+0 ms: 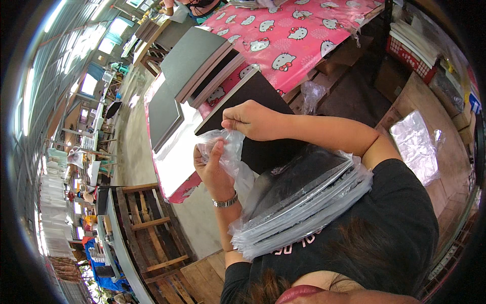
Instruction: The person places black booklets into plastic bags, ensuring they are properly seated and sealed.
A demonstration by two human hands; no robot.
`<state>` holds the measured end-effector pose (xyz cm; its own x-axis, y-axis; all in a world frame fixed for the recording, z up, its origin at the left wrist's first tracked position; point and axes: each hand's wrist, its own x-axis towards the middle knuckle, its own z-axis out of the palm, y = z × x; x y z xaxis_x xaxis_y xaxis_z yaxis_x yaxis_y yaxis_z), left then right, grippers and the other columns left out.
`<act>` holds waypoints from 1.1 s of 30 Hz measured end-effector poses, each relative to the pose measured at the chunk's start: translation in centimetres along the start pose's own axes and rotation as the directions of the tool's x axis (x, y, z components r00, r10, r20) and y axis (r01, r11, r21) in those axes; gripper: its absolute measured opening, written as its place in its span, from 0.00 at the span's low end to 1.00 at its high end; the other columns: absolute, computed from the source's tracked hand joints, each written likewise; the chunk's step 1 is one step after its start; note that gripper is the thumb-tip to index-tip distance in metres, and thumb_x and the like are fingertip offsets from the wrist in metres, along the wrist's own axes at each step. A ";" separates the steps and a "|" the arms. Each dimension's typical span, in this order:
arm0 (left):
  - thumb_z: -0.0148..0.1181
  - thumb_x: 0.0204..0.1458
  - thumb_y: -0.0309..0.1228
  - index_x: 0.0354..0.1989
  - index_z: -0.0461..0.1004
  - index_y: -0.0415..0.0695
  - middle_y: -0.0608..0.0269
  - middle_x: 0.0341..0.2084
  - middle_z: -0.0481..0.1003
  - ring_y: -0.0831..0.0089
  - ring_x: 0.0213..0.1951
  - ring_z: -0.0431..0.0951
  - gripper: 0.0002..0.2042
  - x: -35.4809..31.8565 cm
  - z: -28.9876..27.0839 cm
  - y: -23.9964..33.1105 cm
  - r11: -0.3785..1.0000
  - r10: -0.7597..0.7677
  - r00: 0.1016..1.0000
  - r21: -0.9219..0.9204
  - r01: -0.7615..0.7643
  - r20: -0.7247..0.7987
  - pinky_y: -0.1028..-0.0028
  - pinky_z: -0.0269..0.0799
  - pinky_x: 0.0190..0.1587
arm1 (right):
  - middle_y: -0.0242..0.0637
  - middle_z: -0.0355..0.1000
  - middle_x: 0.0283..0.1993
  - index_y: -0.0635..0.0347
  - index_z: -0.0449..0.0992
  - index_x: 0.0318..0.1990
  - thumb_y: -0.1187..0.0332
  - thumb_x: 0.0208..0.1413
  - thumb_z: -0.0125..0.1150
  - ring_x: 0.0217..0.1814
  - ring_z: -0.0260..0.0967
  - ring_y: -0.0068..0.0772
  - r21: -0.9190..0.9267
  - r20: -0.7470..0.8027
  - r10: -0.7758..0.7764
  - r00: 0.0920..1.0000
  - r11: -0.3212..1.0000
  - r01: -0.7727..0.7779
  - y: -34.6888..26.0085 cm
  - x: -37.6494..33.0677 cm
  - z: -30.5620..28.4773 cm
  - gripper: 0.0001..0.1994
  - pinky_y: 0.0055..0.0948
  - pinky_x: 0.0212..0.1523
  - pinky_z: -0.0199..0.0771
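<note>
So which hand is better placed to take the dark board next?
Probably the right hand: it sits at the edge of the dark board, while the left hand is lower, fingers inside the clear bag both grip.

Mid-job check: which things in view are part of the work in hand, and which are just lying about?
In hand:
left hand and right hand, both pinching a clear plastic bag
stack of bagged dark panels against the chest
dark panel on the table

Lying about:
pink patterned tablecloth
wooden pallet
loose plastic sheet
red basket
</note>
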<state>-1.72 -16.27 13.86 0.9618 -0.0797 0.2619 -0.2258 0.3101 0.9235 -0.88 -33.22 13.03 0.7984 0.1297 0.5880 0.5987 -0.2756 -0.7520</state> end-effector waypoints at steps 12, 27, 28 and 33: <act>0.63 0.46 0.20 0.45 0.66 0.43 0.66 0.27 0.74 0.79 0.28 0.72 0.18 -1.2 0.8 0.9 0.992 0.119 0.993 0.052 -0.119 -0.003 0.82 0.66 0.30 | 0.31 0.69 0.34 0.63 0.72 0.29 0.68 0.57 0.57 0.33 0.64 0.18 0.461 0.100 0.150 0.984 0.869 -0.180 0.8 -0.6 0.4 0.08 0.23 0.37 0.66; 0.57 0.54 0.33 0.29 0.68 0.45 0.73 0.20 0.67 0.83 0.22 0.63 0.08 -1.2 -2.5 0.6 0.987 -0.105 0.967 -0.094 0.130 0.232 0.83 0.57 0.25 | 0.27 0.68 0.23 0.61 0.72 0.31 0.68 0.54 0.59 0.23 0.65 0.17 0.522 0.489 0.074 0.869 0.773 -0.360 -0.9 -2.6 -0.6 0.07 0.21 0.26 0.66; 0.57 0.55 0.33 0.28 0.67 0.45 0.72 0.19 0.67 0.82 0.21 0.63 0.08 -1.4 -3.0 1.0 0.971 -0.104 0.971 -0.188 0.145 0.214 0.82 0.57 0.24 | 0.31 0.72 0.26 0.64 0.75 0.37 0.70 0.51 0.61 0.26 0.68 0.21 0.495 0.714 -0.064 0.697 0.750 -0.439 -1.1 -3.2 -1.2 0.08 0.25 0.29 0.69; 0.52 0.57 0.38 0.31 0.68 0.43 0.70 0.18 0.65 0.80 0.20 0.64 0.11 -4.6 -7.9 0.0 0.879 -0.469 0.855 0.213 0.427 0.221 0.81 0.59 0.23 | 0.33 0.75 0.29 0.66 0.78 0.37 0.70 0.50 0.62 0.29 0.70 0.19 0.482 0.701 -0.002 0.713 0.739 -0.471 -0.4 -3.7 -7.0 0.10 0.23 0.31 0.70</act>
<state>-4.89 -8.43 10.46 0.8940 -0.4233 -0.1473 0.1795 0.0370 0.9831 -4.51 -40.22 13.25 0.6129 0.7612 0.2120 0.0970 0.1938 -0.9762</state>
